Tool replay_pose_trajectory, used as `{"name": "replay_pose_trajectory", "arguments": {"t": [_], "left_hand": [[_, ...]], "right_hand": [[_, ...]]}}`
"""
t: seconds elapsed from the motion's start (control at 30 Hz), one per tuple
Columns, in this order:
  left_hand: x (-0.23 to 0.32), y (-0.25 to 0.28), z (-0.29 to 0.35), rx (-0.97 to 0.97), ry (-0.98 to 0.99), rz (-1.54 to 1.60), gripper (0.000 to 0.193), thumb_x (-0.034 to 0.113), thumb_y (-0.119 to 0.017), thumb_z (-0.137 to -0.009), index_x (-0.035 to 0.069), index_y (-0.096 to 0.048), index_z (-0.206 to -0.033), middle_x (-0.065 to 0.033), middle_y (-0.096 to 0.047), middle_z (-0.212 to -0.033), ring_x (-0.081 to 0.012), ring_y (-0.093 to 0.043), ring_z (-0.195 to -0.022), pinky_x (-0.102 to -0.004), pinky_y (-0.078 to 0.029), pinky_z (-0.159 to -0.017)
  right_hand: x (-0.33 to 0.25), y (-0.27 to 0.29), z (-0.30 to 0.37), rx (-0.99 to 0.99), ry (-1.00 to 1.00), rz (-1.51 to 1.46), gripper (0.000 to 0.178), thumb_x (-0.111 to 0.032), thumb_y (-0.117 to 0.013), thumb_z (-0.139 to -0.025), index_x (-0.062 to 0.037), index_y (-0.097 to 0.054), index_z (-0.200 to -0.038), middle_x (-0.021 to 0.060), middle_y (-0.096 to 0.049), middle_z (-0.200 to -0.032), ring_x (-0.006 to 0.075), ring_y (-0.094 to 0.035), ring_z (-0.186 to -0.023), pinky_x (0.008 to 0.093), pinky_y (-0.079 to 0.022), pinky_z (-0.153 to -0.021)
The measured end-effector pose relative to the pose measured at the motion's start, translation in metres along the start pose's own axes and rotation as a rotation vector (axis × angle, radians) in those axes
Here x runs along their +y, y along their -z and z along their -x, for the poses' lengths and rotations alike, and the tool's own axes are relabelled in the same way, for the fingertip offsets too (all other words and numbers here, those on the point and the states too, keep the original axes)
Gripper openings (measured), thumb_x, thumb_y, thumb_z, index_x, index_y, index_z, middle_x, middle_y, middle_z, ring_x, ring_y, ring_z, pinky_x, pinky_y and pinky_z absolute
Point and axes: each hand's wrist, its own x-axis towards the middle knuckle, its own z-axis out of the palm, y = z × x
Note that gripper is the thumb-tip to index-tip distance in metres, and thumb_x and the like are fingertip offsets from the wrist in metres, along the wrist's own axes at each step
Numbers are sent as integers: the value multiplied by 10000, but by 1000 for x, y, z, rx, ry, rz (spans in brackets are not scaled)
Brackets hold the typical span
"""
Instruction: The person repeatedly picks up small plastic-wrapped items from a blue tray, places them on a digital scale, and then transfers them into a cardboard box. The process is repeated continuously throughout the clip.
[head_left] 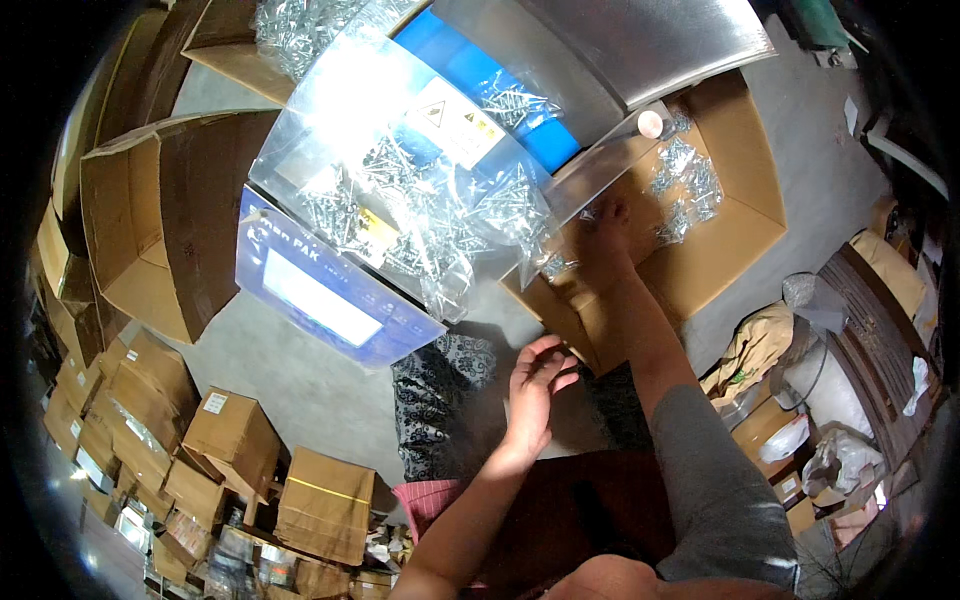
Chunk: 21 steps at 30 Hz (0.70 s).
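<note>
My right hand (606, 232) reaches into an open cardboard box (735, 225). It lies in shadow, so I cannot make out what its fingers hold, if anything. A few shiny screws show right beside it. Further right in the box lie clear plastic bags of screws (688, 188). My left hand (540, 385) hovers by the box's near edge, its fingers loosely bent and apart with nothing in them. Just left of the box stands a packing machine with a blue front panel (330, 290). Clear bags of screws (400, 205) lie heaped on its top.
A metal chute (590, 60) and a clear plastic flap (610, 150) overhang the box. More open cartons (130, 225) stand at the left, with stacked closed boxes (235, 430) below them. Crumpled brown paper (755, 350) and plastic wrap lie at the right.
</note>
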Motion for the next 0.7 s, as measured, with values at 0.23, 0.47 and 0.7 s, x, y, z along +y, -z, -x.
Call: {"name": "replay_pose_trajectory", "arguments": {"t": [0.23,0.47,0.7], "left_hand": [[-4,17,-13,-143,29,59,299,92,-455,-948,-13,-545,-1213,-129,-628,-1152,-222,-630,-986,-329,-509,-871],[-7,7,-29,-115,-29,6,218,71,-496,-945,6,-582,-1133,-82,-625,-1068,-172,-643,-894,-283,-529,-795],[2,22,-28,-124,47,116,245,59,-496,-934,11,-558,-1166,-69,-599,-1064,-162,-628,-912,-279,-529,-780]], "right_hand": [[-66,122,93,-373,-267,-1109,99,-42,-640,-771,-50,-546,-743,18,-522,-619,88,-457,-465,257,-350,-412],[-190,307,116,-296,282,-1156,137,13,-640,-813,-23,-574,-928,38,-537,-956,81,-514,-848,232,-440,-698],[-177,278,106,-87,133,-1125,152,-23,-565,-882,-1,-638,-1013,69,-609,-1034,121,-588,-834,256,-489,-703]]}}
